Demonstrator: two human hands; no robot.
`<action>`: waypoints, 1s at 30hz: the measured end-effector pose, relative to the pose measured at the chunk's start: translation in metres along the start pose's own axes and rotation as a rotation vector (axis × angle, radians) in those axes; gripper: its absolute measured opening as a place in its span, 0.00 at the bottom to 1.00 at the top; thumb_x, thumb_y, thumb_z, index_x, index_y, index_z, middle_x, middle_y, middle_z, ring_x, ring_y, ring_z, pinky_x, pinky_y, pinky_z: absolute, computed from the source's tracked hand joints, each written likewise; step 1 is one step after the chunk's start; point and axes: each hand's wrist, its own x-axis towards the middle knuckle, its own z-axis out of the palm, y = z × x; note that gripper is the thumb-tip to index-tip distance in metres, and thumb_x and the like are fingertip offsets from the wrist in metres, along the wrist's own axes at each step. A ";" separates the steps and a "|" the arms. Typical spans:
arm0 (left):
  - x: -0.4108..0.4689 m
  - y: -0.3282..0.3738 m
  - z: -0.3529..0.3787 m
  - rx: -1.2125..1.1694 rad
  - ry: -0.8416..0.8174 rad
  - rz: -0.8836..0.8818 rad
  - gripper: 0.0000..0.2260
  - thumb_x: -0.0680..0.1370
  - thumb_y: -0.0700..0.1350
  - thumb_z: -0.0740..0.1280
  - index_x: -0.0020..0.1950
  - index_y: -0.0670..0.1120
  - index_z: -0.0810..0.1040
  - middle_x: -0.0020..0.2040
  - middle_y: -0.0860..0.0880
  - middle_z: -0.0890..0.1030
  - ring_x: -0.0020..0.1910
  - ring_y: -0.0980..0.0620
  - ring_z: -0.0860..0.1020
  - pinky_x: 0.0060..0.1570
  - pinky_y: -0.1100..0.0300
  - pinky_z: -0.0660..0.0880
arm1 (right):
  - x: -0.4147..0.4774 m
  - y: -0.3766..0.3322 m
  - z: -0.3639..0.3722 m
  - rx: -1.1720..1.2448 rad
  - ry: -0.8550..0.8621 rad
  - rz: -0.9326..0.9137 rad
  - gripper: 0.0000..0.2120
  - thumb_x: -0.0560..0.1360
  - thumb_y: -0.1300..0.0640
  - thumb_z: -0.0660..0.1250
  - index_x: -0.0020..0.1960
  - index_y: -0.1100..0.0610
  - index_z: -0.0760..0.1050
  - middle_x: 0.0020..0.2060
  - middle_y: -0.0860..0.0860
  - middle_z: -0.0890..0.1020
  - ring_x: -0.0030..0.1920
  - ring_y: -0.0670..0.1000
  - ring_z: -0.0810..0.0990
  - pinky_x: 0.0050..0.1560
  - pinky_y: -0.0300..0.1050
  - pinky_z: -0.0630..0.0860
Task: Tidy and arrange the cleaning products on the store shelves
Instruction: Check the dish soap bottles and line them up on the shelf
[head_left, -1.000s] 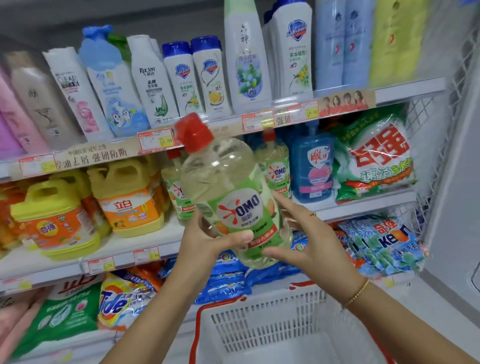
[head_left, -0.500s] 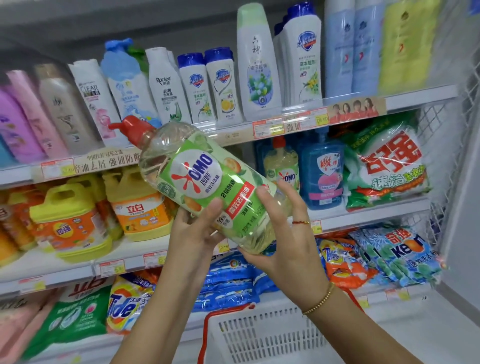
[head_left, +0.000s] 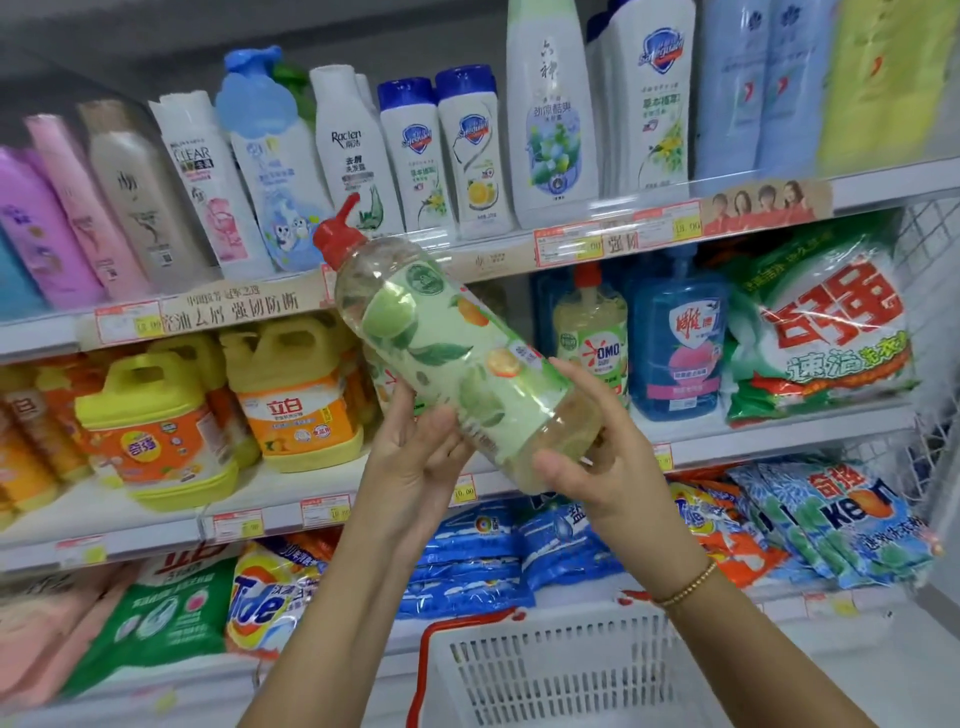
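Dish-liquid bottle (head_left: 457, 364), held in the air in front of the middle shelf (head_left: 779, 441), turned since half a second ago.

Front OMO label then faced the camera; now the reverse side with printed fruit and leaves shows. Red cap (head_left: 337, 234) points up and left as before, and now overlaps the upper shelf's price strip. Left grip (head_left: 415, 462) holds the lower body, fingers behind and thumb in front. Right grip (head_left: 602, 467) clasps the base, thumb in front and fingers behind. Yellow detergent jug (head_left: 296, 400) stands to the left on the middle shelf. Shelved OMO bottle (head_left: 592, 343) stands to the right, touching a blue bottle (head_left: 675, 353). Shelf room behind the held bottle is mostly hidden. White basket (head_left: 561, 670) sits below the forearms.
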 end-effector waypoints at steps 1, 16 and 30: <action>0.000 -0.001 -0.002 -0.016 0.002 -0.007 0.48 0.53 0.49 0.85 0.70 0.49 0.69 0.56 0.49 0.83 0.53 0.51 0.82 0.48 0.60 0.79 | 0.001 0.001 -0.002 0.081 -0.026 0.058 0.37 0.56 0.38 0.78 0.63 0.39 0.71 0.60 0.42 0.77 0.60 0.46 0.77 0.52 0.41 0.78; -0.001 0.017 -0.016 0.034 0.047 0.080 0.42 0.53 0.47 0.84 0.64 0.46 0.73 0.53 0.48 0.83 0.52 0.50 0.82 0.44 0.57 0.80 | -0.002 0.000 0.012 0.432 -0.092 0.375 0.25 0.74 0.41 0.57 0.68 0.47 0.67 0.60 0.52 0.80 0.56 0.55 0.81 0.45 0.58 0.81; -0.004 -0.010 0.008 0.290 0.115 0.147 0.26 0.60 0.46 0.77 0.57 0.50 0.78 0.55 0.49 0.84 0.58 0.49 0.81 0.58 0.50 0.77 | -0.002 0.025 -0.004 -0.840 0.163 -0.192 0.47 0.61 0.51 0.79 0.74 0.54 0.60 0.71 0.52 0.63 0.68 0.43 0.63 0.60 0.21 0.61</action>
